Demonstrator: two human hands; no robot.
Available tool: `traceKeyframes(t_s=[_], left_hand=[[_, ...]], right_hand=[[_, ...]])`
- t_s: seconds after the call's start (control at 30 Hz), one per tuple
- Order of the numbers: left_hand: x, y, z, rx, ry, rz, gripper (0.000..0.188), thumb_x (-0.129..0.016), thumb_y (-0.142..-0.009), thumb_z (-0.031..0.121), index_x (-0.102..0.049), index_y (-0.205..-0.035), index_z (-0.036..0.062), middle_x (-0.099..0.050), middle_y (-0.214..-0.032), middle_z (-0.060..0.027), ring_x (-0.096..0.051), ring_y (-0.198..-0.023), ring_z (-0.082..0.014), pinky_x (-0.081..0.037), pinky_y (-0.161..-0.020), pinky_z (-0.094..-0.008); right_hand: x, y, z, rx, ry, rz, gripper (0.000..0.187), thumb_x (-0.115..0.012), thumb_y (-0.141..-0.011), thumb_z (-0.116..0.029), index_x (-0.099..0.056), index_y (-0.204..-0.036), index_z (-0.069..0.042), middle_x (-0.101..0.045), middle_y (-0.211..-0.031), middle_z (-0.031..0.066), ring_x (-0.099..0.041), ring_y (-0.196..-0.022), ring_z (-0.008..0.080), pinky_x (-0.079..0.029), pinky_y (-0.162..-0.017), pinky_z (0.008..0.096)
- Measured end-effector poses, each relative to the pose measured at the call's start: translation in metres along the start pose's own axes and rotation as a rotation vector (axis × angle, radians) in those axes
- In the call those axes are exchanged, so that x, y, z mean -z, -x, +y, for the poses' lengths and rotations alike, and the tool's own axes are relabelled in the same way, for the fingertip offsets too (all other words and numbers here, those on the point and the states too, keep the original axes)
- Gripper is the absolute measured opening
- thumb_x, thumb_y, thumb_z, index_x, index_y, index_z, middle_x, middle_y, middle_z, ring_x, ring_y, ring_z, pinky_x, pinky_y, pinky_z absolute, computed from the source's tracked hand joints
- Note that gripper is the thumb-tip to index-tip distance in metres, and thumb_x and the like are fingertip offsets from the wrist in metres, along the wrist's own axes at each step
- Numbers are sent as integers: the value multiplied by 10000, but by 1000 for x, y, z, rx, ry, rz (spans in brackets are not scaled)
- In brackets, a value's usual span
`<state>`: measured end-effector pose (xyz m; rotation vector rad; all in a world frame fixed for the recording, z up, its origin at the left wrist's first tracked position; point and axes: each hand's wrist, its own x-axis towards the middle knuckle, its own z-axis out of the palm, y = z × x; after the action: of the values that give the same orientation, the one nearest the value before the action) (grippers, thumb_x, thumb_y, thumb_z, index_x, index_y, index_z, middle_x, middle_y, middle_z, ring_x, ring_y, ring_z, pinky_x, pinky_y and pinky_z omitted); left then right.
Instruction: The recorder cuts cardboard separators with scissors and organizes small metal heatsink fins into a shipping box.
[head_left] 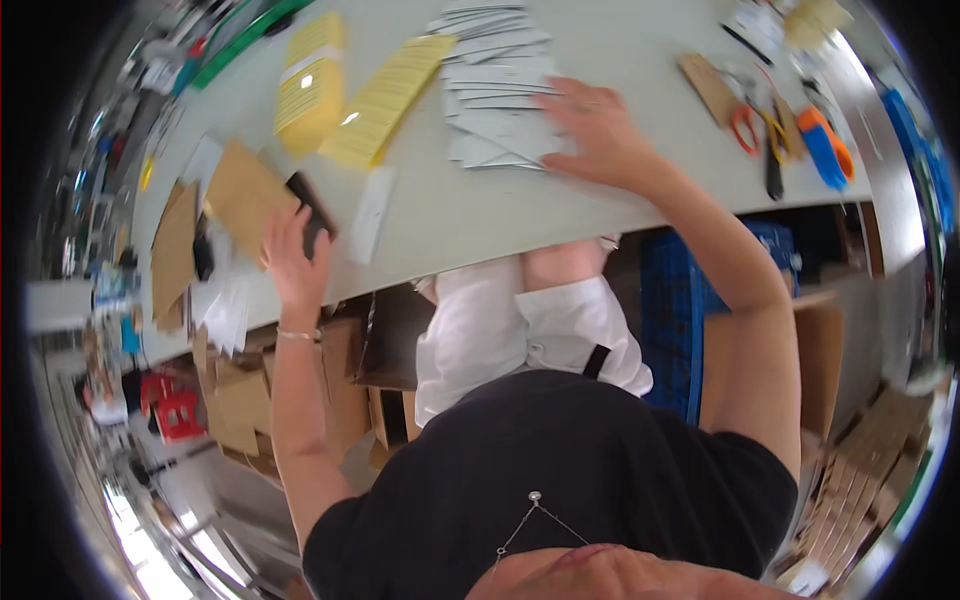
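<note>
My right hand [602, 140] is open at the right side of a fanned pile of flat white packets [500, 95], its spread fingers over their edges. On the left, my left hand [295, 252] is open too, with thumb and fingers apart and somewhat blurred. Its fingers are at the near edge of a brown cardboard piece [243, 195], close to a dark flat object [312, 205] that looks like a phone. Between the hands lie a narrow white strip [372, 213], a loose yellow printed sheet stack [390, 105] and a banded yellow bundle [311, 90].
On the right of the table [480, 215] lie red-handled scissors [743, 130], a dark-tipped tool [774, 165], an orange-and-blue tape dispenser [825, 150] and a cardboard strip [708, 88]. More cardboard [175, 250] lies far left. Below are a blue crate [668, 310] and cartons [340, 380].
</note>
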<state>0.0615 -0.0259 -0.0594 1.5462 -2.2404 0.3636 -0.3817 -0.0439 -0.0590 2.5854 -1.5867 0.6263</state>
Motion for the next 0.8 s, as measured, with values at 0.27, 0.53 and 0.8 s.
traceKeyframes(t_s=[0.27,0.53,0.8], left_hand=[[-19,18,84,-56,-82,-287,645,-565,-885,408,-418,-1323,-42,-427,-1368,-264,-396,-1278,-372,-276,-1061,-505],[-30,42,101,-199,188,-240,546,-629,-851,182,-419,-1280,-83,-396,-1377,-284,-379,-1285,-421,-287,-1085,-483],[-35,46,102,-278,205,-188,639,-648,-865,236,-370,-1385,-11,-437,-1383,-198,-463,-1223,-378,-377,-1026,-453]], right_hand=[[-51,-12,-9,69,-136,62,584,-633,-821,-427,-479,-1355,-249,-317,-1504,84,-216,-1412,305,-190,-1088,596],[-67,-13,1,61,-180,220,539,-673,-740,-469,-606,-1220,-232,-439,-1414,110,-350,-1331,316,-299,-1001,534],[-63,-16,-1,41,-46,169,409,-628,-747,-516,-685,-1051,-248,-514,-1318,17,-386,-1201,275,-336,-886,519]])
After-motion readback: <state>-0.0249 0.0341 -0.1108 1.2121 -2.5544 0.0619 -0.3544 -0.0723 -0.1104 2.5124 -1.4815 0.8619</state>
